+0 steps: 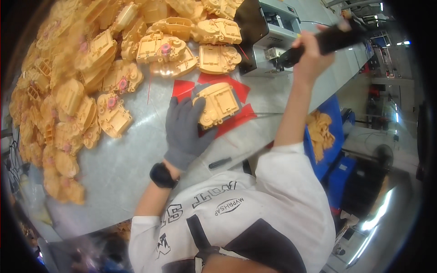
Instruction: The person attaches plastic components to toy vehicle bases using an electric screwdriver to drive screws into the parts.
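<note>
In front of me, a yellow plastic housing (219,103) lies on a dark grey base among red patches (246,114) on the table. My left hand (186,129), in a grey glove, holds it by its left side, with the index finger on its edge and the thumb below. My bare right hand (312,57) is raised at the upper right, its fingers wrapped round a black power screwdriver (334,41). The tool's narrow end points left, close to the outlet of a grey and black screw feeder (266,41); whether they touch, I cannot tell.
A large heap of similar yellow housings (86,54) covers the table's left and far side, some with pink spots. A small dark pen-like tool (220,163) lies near the front edge. On the right, below table level, a blue bin (325,164) holds yellow parts (320,132).
</note>
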A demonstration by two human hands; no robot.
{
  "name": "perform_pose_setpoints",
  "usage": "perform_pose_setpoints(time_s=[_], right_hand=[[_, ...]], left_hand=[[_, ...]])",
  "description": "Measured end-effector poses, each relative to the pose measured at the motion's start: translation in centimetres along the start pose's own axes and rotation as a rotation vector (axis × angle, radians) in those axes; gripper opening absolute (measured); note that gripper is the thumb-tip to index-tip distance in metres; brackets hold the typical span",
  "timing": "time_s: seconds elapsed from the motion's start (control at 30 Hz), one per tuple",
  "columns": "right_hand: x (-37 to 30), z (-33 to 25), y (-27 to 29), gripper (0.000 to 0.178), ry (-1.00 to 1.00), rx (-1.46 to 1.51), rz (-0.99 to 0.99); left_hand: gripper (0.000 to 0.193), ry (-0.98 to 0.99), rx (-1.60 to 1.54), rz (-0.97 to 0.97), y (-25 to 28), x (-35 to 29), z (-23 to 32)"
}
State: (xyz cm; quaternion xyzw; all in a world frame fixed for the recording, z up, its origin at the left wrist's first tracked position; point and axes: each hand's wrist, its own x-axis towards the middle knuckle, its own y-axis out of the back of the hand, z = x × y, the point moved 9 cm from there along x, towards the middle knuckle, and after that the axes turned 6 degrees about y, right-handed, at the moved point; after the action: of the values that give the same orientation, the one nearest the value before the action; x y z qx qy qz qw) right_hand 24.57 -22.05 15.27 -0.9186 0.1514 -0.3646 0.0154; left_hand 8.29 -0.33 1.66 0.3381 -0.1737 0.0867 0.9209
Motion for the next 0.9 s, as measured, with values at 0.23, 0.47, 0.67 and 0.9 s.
perform_pose_setpoints(time_s=[0.23,0.47,0.67,0.9], right_hand=[[-4.5,-1.1,0.1,0.039,-0.221,0.166,-0.116],[-2.5,-5.7,0.3,0.042,0.112,0.136,0.046],[-0.2,0.6,2.5,0.029,-0.033,0.002,0.138],[-5.8,-0.8,0.1,0.038,-0.265,0.211,-0.080]], left_hand=[[0.069,0.020,-0.034,0.020,0.0,0.1,-0.5],[0.070,0.007,-0.060,-0.006,0.0,-0.1,-0.7],[0.069,0.022,-0.068,-0.029,-0.2,0.1,-0.5],[0.069,0.049,-0.060,-0.045,-0.5,-0.2,-1.4]])
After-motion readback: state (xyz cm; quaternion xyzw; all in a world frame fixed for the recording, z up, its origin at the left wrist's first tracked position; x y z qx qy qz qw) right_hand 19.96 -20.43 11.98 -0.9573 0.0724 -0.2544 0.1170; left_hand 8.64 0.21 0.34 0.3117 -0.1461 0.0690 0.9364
